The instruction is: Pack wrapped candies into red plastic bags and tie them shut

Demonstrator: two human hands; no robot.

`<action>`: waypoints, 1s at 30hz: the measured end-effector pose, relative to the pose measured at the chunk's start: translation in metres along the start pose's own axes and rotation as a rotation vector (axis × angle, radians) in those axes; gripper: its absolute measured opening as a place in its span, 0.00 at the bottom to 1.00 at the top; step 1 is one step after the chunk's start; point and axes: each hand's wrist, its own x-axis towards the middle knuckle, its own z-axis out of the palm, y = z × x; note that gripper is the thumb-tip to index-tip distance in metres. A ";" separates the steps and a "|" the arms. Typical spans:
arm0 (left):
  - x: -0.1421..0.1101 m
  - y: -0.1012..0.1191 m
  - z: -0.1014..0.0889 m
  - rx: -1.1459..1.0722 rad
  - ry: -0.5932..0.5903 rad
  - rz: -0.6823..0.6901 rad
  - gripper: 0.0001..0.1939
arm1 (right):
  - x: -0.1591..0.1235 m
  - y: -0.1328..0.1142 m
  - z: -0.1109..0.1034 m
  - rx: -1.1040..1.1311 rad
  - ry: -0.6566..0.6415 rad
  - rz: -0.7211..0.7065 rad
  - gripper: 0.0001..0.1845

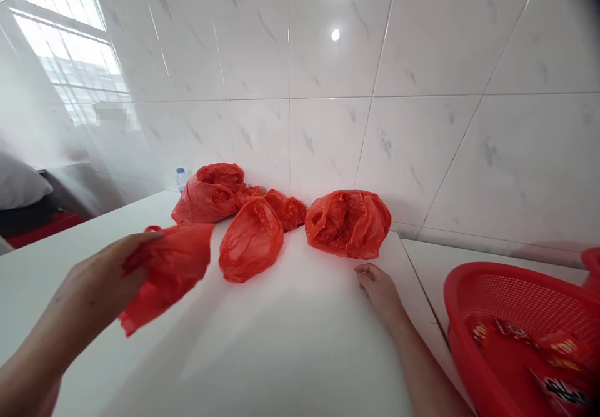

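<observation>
1. Red plastic, and super thin: that's the bag (180, 257) in the left hand (105, 276), up over the left side of the white table (281, 342). Fingers are closed round its bunched upper part, with the rest fanning out loose. Film that flimsy could rip if it's yanked or a nail catches it.

2. Right hand (379, 286) has its fingers curled in, pretty narrow, just in front of the puffy bag (349, 223). Looks like it's holding nothing, but I can't tell if the tips meet. A careless knock there could shove that bag back at the tiled wall (328, 135).

3. Gaping bag (252, 240) sits mid-table, mouth toward us. My guess is it weighs next to nothing, so a sleeve brush or draft could slide it or flop it shut.

4. Behind it there's crumpled red plastic (287, 209) against a bulky bag (206, 195). Same colour all round, so grabbing two layers at once seems easy.

5. Red basket (469, 279) with packets (562, 345) is close by the right forearm; swing wide and you'd bump the rim.
</observation>
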 end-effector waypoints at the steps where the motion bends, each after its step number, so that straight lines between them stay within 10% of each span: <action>1: 0.004 -0.008 0.006 0.050 0.017 -0.001 0.17 | -0.001 0.000 0.002 -0.043 0.007 -0.013 0.12; 5: 0.009 -0.014 0.037 0.080 -0.023 0.216 0.18 | -0.010 -0.001 0.010 -0.216 0.023 -0.062 0.08; 11: 0.000 0.020 0.076 -0.110 -0.408 0.502 0.33 | -0.029 -0.008 0.019 -0.394 0.006 -0.120 0.06; 16: -0.018 0.054 0.095 0.029 -0.392 0.689 0.11 | -0.048 -0.006 0.026 -0.519 -0.032 -0.227 0.08; 24: -0.084 0.134 0.060 -0.336 -0.446 0.946 0.10 | -0.096 -0.025 0.036 -0.502 0.179 -0.870 0.17; 30: -0.087 0.161 0.013 -0.585 -0.988 1.113 0.06 | -0.133 -0.039 0.018 -0.536 0.016 -1.103 0.12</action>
